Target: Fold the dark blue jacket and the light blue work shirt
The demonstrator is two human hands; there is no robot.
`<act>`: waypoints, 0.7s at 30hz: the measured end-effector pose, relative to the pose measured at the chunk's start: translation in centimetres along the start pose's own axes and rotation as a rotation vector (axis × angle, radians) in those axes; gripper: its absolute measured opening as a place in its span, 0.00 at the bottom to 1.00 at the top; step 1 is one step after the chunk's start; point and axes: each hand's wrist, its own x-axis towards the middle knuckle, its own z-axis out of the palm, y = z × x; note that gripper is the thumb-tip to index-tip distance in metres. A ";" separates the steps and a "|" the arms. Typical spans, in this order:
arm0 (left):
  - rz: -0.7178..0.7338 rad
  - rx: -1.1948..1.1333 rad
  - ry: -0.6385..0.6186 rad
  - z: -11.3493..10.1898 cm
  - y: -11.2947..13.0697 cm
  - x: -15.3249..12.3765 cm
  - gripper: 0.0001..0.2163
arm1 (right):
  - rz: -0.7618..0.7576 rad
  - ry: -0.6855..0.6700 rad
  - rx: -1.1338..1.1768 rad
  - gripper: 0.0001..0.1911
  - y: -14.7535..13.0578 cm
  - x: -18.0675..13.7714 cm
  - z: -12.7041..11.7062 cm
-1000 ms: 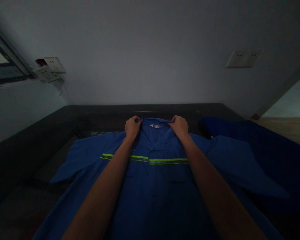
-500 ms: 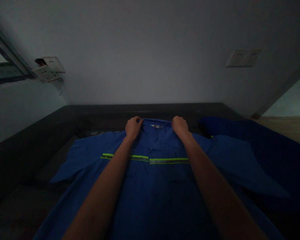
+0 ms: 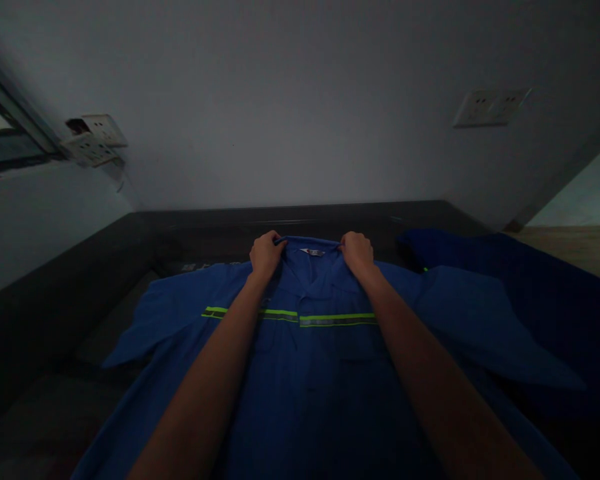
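We have open space above the work shirt (image 3: 305, 380), between our left hand (image 3: 266, 254) and right hand (image 3: 357, 252). Ahead, the dark raised border (image 3: 300, 215), then the wall (image 3: 300, 107), block us; rightward, dark-blue cloth (image 3: 540, 283) lies low.

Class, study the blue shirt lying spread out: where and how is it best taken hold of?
Probably by the collar, one hand at each side, reaching from the body end and pinching its edge. The shirt lies front up with the collar farthest away, and that thin edge suits a pinch; the left hand and right hand grip it there, flanking the label.
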 end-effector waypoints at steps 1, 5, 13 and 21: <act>0.004 -0.002 0.003 0.0 0.0 0.0 0.07 | -0.003 -0.011 0.001 0.12 -0.1 0.0 -0.1; 0.001 -0.021 -0.012 -0.1 0.1 -0.1 0.08 | -0.003 -0.037 0.001 0.13 -0.3 -0.1 -0.4; -0.005 -0.028 0.004 -0.3 0.3 0.0 0.10 | 0.065 0.018 0.025 0.20 -0.2 0.1 0.1; -0.018 -0.014 -0.002 -0.2 0.0 0.1 0.10 | 0.016 -0.079 0.123 0.12 2.4 1.8 0.2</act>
